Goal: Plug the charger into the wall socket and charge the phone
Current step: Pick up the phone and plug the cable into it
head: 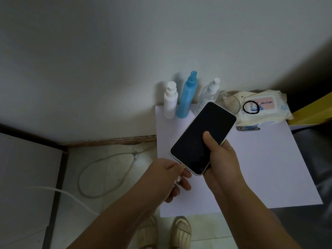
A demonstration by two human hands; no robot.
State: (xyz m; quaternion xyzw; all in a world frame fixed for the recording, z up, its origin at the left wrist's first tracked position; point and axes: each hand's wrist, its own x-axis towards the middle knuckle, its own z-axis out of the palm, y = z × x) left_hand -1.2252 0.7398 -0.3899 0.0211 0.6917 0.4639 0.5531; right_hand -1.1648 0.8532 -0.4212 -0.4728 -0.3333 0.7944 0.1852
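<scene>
So we had the phone [203, 137] gripped in our right hand [222, 162], its bottom end pointing at our left hand [168, 175], fingers pinched on the cable plug right beside it.

A white tabletop [260, 168] stands against a pale wall [125, 51]. Along its back edge stand a white pump bottle [170, 100], a blue spray bottle [186, 97] and a clear spray bottle [208, 95], close together. Toward the back right corner lie a tipped clear glass [230, 102] and a pack of wet wipes [264, 108] with a black hair tie [251, 107] on it; nail clippers [248, 128] lie just in front.
</scene>
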